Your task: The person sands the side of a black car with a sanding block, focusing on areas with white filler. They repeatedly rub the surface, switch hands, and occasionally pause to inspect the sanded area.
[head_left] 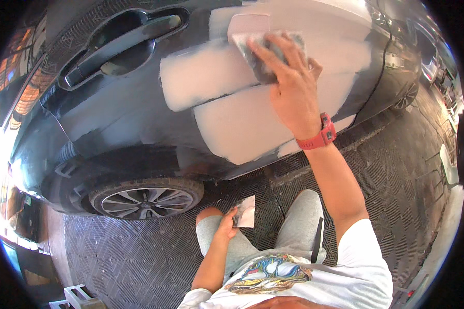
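Up at the dark car's side panel point(113, 110), my right hand point(296, 92) is closed on a flat grey putty spreader point(263, 68), its fingers laid across the blade. The spreader lies against a broad area of pale pink body filler point(237, 126). Just beyond its upper edge shows a slightly pinker patch of filler point(250, 23). Low over my lap, my left hand point(227, 225) grips a small flat putty plate point(246, 212) by its left edge. Pinkish putty coats part of that plate.
A door handle point(131, 41) sits at the upper left, and a wheel point(147, 202) stands below it. Ribbed dark tiles point(134, 252) cover the floor. A white plastic stool point(77, 297) is at the lower left, a pale chair point(448, 165) at the far right.
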Tool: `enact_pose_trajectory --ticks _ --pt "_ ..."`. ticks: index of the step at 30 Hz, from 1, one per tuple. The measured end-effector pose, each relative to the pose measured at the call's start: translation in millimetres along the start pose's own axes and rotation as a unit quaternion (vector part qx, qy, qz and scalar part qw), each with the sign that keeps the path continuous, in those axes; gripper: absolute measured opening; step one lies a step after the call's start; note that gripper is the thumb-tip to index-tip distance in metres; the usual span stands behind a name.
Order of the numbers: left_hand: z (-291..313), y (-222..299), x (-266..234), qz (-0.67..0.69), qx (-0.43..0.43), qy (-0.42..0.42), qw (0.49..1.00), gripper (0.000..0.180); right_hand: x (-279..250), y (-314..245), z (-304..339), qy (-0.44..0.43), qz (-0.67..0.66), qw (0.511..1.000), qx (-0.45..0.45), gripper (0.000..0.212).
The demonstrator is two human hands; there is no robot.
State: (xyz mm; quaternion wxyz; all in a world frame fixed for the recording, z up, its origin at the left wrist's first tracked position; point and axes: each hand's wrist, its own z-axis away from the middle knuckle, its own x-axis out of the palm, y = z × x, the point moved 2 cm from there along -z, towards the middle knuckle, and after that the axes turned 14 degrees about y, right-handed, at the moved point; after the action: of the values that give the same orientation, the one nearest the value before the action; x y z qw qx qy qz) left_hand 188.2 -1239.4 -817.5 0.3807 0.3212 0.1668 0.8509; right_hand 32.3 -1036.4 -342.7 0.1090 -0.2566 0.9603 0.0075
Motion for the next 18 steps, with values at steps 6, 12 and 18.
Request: enact_pose_trajectory --ticks 6,12,18 --pt "19.2 18.8 -8.4 -0.032 0.011 -0.03 0.999 0.04 11.8 9.4 -17.9 0.049 0.009 0.999 -0.012 0.079" --pt "20.2 21.8 -16.8 -0.005 0.007 -0.047 0.999 0.035 -11.7 3.8 -16.8 0.008 -0.028 1.0 -0.001 0.08" --pt "23.0 24.2 -9.3 0.006 0.013 -0.052 0.999 0.039 25.4 -1.6 -25.6 0.082 0.003 0.996 -0.018 0.078"
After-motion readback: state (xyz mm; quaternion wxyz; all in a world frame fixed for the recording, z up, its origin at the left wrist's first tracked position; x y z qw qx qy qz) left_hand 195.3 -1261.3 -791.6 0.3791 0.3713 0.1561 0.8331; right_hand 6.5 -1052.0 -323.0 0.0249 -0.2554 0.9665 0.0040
